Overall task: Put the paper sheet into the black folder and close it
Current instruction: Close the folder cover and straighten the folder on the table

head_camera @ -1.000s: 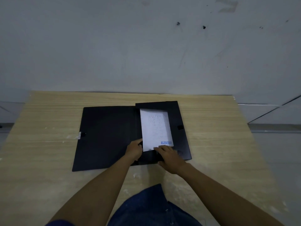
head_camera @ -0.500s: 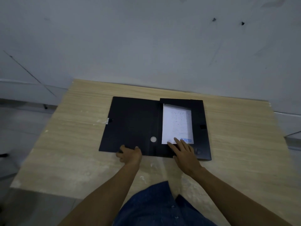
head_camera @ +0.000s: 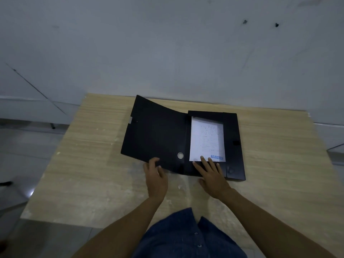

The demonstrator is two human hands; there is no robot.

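black folder (head_camera: 158, 135) cover raised in left hand (head_camera: 155, 176) fingers, right hand (head_camera: 212, 174) fingers flat on paper sheet (head_camera: 205, 138)

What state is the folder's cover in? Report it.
Open, partly raised. The black folder cover's far corner stands off the table; the left hand grips its near edge; the paper sheet remains uncovered.

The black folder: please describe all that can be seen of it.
The black folder lies open on the wooden table. It looks like matte plastic. Its left cover is lifted off the table, with the left hand gripping its near edge. A small round disc sits near the spine, and a grey tab on the cover's outer edge. The right half lies flat and holds the paper sheet, pressed by the right hand's fingertips.
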